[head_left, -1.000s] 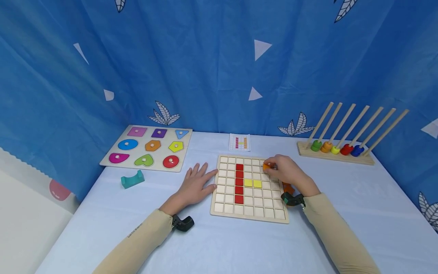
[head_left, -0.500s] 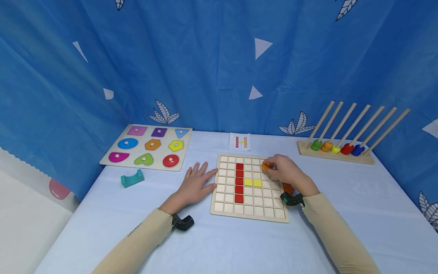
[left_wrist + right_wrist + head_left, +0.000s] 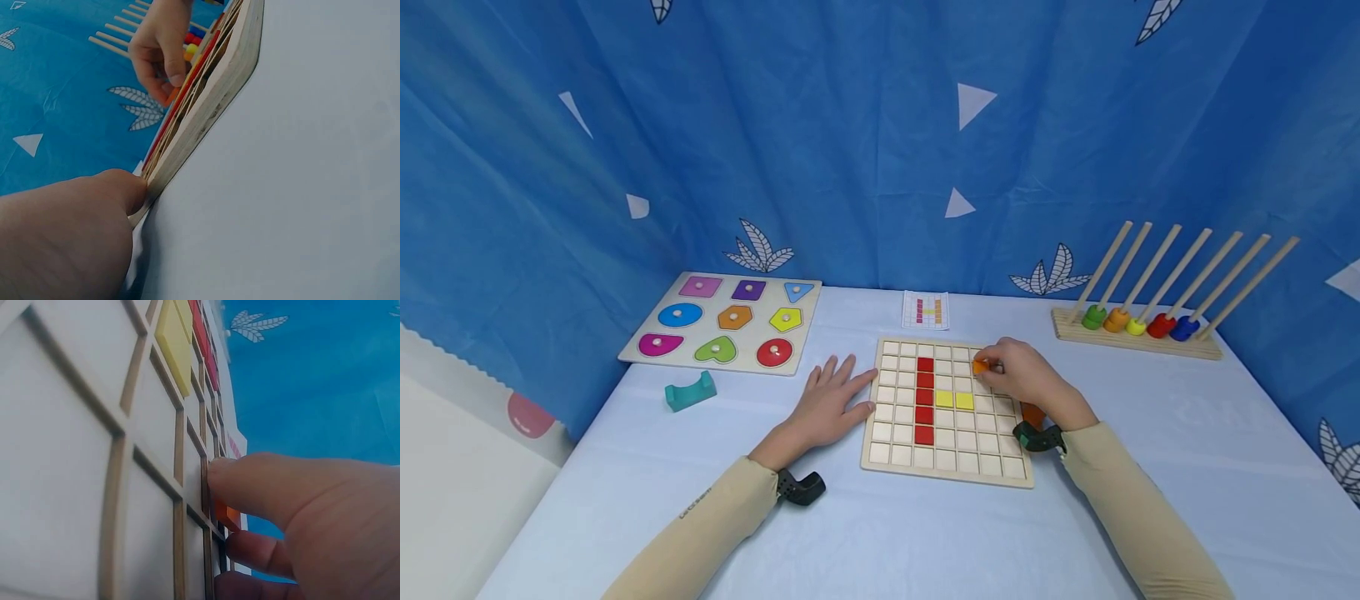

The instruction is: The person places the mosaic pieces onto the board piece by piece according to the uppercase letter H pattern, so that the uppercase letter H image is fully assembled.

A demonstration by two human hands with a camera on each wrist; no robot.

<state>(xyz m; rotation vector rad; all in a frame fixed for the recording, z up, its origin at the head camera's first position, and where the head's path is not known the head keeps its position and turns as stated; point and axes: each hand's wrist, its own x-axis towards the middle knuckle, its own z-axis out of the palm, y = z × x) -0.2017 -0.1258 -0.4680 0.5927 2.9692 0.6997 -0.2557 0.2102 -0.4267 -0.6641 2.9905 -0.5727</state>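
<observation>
An orange tile [image 3: 981, 367] is pinched between the thumb and fingers of the right hand [image 3: 1018, 371] – it is held at the upper right part of the grid board [image 3: 946, 462]. The left hand [image 3: 825, 407] is spread over the worktop [image 3: 925, 542], fingers outstretched, its thumb set against the board's left edge. Five red tiles [image 3: 924, 397] are lined up in a column – two yellow tiles [image 3: 964, 402] are placed in a row beside the middle one.

Orange tile [image 3: 979, 367], red tiles [image 3: 924, 397], yellow tiles [image 3: 944, 399] — blue leaf-print curtain [image 3: 835, 133]
</observation>
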